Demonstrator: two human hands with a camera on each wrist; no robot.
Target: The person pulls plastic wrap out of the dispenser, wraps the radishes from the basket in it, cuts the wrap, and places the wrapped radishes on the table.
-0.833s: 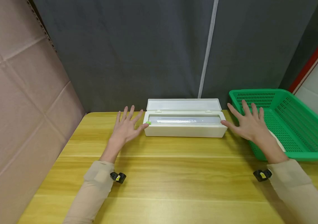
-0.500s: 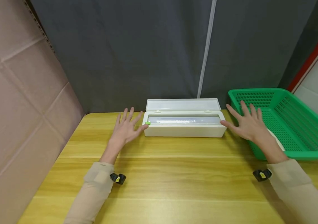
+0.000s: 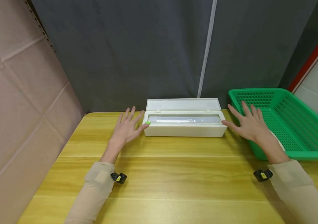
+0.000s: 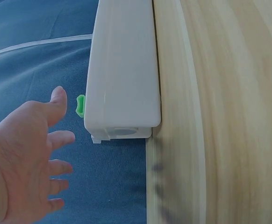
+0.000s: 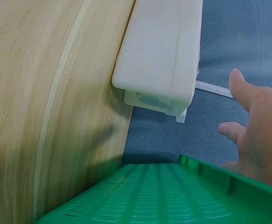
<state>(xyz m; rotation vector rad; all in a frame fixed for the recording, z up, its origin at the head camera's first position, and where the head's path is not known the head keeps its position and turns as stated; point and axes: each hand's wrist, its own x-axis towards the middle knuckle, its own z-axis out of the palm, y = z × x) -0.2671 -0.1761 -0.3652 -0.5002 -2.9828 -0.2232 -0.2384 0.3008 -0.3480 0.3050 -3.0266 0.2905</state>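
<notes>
A dark curtain [image 3: 136,56] closes off the far side of the wood-grained tabletop [image 3: 159,183]. At the far edge lies the white box [image 3: 185,131], its lid [image 3: 183,104] tipped back, a glossy strip [image 3: 184,119] within and a green tab [image 3: 148,123] at the front left corner. The left hand [image 3: 125,129] and right hand [image 3: 250,126] flank it without contact, fingers spread, the right near the basket [image 3: 313,155]. The box is judged stiff, smooth, fairly light and slightly slippery; its end walls offer the best opposed hold, the thin-looking lid a poor one.
</notes>
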